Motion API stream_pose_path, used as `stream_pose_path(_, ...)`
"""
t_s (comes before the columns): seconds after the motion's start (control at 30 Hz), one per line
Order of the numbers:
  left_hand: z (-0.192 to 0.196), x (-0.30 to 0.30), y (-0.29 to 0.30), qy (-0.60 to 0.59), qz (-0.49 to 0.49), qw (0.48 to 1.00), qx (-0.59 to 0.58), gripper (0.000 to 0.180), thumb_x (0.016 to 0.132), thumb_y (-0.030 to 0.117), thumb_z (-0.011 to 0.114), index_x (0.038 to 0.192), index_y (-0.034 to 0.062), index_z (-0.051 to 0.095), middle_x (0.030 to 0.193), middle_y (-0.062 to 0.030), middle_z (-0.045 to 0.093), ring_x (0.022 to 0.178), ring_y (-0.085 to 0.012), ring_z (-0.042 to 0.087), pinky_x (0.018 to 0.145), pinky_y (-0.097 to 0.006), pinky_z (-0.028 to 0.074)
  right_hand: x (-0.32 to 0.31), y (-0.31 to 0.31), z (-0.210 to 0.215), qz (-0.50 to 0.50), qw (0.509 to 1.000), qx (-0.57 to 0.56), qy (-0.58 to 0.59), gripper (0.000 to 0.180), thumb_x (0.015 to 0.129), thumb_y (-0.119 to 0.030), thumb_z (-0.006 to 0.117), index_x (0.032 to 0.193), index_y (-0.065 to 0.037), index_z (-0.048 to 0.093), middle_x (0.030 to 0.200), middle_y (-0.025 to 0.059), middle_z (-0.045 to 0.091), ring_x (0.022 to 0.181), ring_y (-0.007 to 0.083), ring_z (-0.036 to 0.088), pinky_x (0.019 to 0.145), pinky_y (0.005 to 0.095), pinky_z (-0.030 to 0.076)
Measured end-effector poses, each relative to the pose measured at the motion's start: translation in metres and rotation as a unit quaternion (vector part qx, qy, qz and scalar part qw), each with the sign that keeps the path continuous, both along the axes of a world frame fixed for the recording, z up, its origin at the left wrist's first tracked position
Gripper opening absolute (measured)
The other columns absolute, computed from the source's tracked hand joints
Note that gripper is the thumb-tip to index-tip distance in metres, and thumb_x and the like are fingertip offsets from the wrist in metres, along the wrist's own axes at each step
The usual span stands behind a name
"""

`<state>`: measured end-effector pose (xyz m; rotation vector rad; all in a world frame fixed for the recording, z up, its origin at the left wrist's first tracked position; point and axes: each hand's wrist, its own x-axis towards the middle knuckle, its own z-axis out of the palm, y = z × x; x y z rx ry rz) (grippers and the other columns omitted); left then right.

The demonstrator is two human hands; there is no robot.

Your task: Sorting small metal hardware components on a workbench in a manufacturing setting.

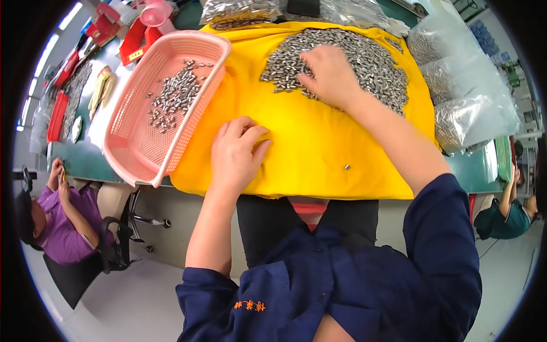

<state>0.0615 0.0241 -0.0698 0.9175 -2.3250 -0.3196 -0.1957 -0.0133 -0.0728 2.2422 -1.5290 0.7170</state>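
A large heap of small shiny metal barrel-shaped pieces point(370, 71) lies on a yellow cloth point(307, 142). At the heap's left part is my right hand point(331, 77), its thumb and fingers apart over the pieces; no piece shows in its grip. My left hand point(235, 151) rests low over the cloth, between the heap and a pink plastic basket point(128, 134). Its fingers curl inward, and whatever they may hold is hidden. Inside the basket is a smaller batch of similar metal pieces point(176, 94). One single piece point(347, 167) lies apart near the cloth's front edge.
Filled clear bags point(456, 122) stand along the right side, and more bags point(239, 11) lie behind the cloth near a black flat object point(303, 7). Red bins point(58, 115) are at the left. A seated person point(68, 222) works at the left, another point(504, 214) at far right.
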Motion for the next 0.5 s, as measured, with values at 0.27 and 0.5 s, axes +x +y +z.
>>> stream_pose_path(0.27,0.004,-0.003,0.0,0.009,0.011,1.0,-0.005,0.017,0.068,0.011,0.068,0.083,0.0049,0.063,0.087,-0.0092,0.059,0.082,-0.0283,0.056,0.072,-0.037,0.046,-0.088,0.001,0.033,-0.136,0.98,-0.078,-0.125,0.026,0.083,-0.021,0.053,0.102,-0.004,0.058,0.091,0.0152,0.058,0.088,0.0298,0.054,0.078,0.0371,0.042)
stream_pose_path(0.5,0.025,-0.037,-0.031,0.004,0.041,0.998,0.057,0.016,0.076,0.014,0.063,0.087,0.0021,0.063,0.085,-0.0129,0.062,0.076,-0.028,0.06,0.069,-0.035,0.048,-0.057,0.078,0.048,-0.059,0.875,0.103,-0.47,0.021,0.087,-0.01,0.044,0.102,0.0,0.053,0.067,0.0001,0.049,0.062,0.0066,0.044,0.06,0.0208,0.037)
